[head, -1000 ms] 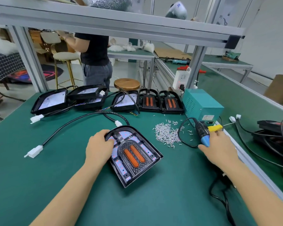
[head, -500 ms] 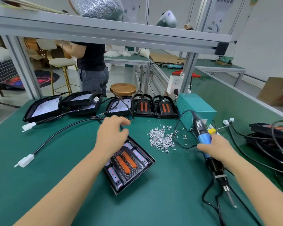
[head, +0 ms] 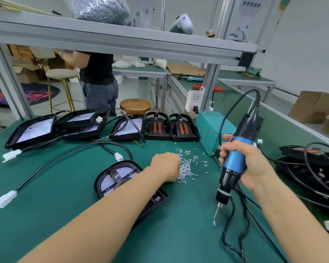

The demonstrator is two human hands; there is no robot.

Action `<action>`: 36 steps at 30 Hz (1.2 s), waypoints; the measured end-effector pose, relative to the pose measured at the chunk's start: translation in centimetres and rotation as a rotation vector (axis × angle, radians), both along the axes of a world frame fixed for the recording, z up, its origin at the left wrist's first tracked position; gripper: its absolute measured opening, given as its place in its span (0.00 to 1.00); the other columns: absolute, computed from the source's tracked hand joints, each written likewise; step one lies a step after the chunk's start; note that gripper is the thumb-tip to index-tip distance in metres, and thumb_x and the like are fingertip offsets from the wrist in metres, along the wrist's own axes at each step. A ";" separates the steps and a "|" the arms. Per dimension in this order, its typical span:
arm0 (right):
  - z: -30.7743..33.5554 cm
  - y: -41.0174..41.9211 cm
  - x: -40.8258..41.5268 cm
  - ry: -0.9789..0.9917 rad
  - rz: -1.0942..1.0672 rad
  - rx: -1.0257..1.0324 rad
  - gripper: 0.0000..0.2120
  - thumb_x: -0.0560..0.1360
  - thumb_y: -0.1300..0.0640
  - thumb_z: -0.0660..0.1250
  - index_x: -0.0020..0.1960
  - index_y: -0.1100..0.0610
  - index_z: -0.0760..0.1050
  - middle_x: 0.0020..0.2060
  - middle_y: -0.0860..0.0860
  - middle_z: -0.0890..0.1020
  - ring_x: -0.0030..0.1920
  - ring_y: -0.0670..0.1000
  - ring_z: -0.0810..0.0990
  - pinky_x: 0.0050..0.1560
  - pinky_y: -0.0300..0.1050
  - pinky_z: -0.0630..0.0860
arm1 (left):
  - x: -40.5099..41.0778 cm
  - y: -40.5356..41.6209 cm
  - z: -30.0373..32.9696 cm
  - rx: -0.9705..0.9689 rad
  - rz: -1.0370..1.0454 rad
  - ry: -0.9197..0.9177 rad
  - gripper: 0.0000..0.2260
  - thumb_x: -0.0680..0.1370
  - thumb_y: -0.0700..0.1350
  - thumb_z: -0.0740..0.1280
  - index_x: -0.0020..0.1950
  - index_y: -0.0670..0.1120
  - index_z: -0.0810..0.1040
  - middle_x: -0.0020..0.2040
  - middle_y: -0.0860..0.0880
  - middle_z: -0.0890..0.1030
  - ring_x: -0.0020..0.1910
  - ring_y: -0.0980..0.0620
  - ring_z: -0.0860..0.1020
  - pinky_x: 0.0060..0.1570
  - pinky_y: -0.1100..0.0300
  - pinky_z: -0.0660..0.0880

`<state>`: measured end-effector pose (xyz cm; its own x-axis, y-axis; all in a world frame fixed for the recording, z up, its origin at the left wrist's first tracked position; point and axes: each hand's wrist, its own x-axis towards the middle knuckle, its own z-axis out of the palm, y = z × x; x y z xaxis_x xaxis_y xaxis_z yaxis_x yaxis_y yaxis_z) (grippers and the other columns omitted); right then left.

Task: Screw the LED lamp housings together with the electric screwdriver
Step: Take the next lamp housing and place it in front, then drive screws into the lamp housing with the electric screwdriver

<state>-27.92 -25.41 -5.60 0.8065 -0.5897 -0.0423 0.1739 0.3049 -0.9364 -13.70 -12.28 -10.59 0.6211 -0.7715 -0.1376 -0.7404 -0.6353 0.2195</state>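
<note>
A black LED lamp housing lies on the green mat, its near half hidden under my left forearm. My left hand reaches over it to a pile of small silver screws; its curled fingers point down into the pile and are hidden behind the back of the hand. My right hand grips the blue barrel of the electric screwdriver, held nearly upright to the right of the pile. The bit points down just above the mat.
A teal power box stands behind the screws. Several more housings line the back of the bench, and others are stacked at the right. Black cables with white connectors cross the left side. A person stands beyond the bench.
My left hand left the housing and moved right to the screw pile. My right hand lifted the screwdriver off the bench and turned it upright, bit down.
</note>
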 end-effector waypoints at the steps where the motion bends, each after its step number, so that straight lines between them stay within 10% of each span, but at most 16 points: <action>1: 0.0 0.1 -0.1 -0.035 -0.009 -0.007 0.13 0.67 0.71 0.66 0.49 0.59 0.75 0.30 0.53 0.78 0.28 0.49 0.77 0.31 0.41 0.79 | -0.1 -0.1 -0.2 -0.001 0.002 -0.013 0.08 0.72 0.37 0.69 0.49 0.45 0.83 0.50 0.46 0.83 0.50 0.44 0.80 0.46 0.58 0.72; 12: -0.4 0.9 0.9 -0.235 -0.128 -0.018 0.10 0.72 0.71 0.64 0.44 0.56 0.74 0.30 0.50 0.76 0.31 0.50 0.77 0.37 0.42 0.78 | -1.0 0.3 -0.3 0.022 -0.022 -0.084 0.08 0.75 0.34 0.61 0.40 0.45 0.72 0.43 0.46 0.79 0.42 0.44 0.74 0.37 0.56 0.67; 19: -0.2 1.2 1.6 -0.348 -0.211 0.060 0.11 0.73 0.70 0.65 0.44 0.55 0.73 0.33 0.49 0.78 0.36 0.49 0.81 0.48 0.44 0.80 | -1.3 1.0 1.6 -0.039 -0.055 0.111 0.14 0.74 0.34 0.62 0.54 0.46 0.81 0.55 0.47 0.81 0.55 0.45 0.78 0.52 0.53 0.77; 23: 0.4 1.4 2.2 -0.437 -0.277 0.162 0.09 0.74 0.68 0.65 0.44 0.55 0.74 0.34 0.50 0.75 0.33 0.47 0.78 0.48 0.43 0.79 | -1.1 2.4 2.5 -0.189 -0.067 0.387 0.19 0.71 0.31 0.67 0.57 0.48 0.81 0.44 0.53 0.81 0.34 0.63 0.74 0.33 0.74 0.69; 28: 1.1 1.5 3.2 -0.467 -0.303 0.277 0.08 0.74 0.67 0.66 0.44 0.55 0.73 0.29 0.49 0.76 0.30 0.47 0.77 0.47 0.42 0.78 | -0.9 4.0 2.4 -0.345 -0.012 0.530 0.07 0.70 0.38 0.74 0.46 0.47 0.84 0.41 0.50 0.83 0.39 0.54 0.76 0.47 0.62 0.72; 33: 1.1 1.7 3.5 -0.434 -0.302 0.269 0.08 0.74 0.67 0.66 0.43 0.54 0.73 0.27 0.48 0.76 0.29 0.46 0.77 0.44 0.42 0.77 | -0.1 4.9 1.9 -0.483 0.139 0.445 0.03 0.70 0.40 0.74 0.39 0.48 0.85 0.29 0.57 0.79 0.32 0.56 0.74 0.37 0.65 0.71; 36: 1.0 1.7 3.6 -0.411 -0.264 0.253 0.09 0.74 0.67 0.65 0.43 0.54 0.73 0.28 0.48 0.77 0.30 0.47 0.78 0.43 0.42 0.77 | 0.2 4.8 2.1 -0.330 0.133 0.246 0.05 0.72 0.41 0.72 0.45 0.49 0.86 0.40 0.53 0.83 0.42 0.53 0.79 0.47 0.60 0.76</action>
<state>-24.29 -23.72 -4.64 0.6127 -0.7864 0.0785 0.6111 0.4084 -0.6781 -13.48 -7.49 -8.53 0.6979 -0.7142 -0.0533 -0.5566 -0.5877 0.5872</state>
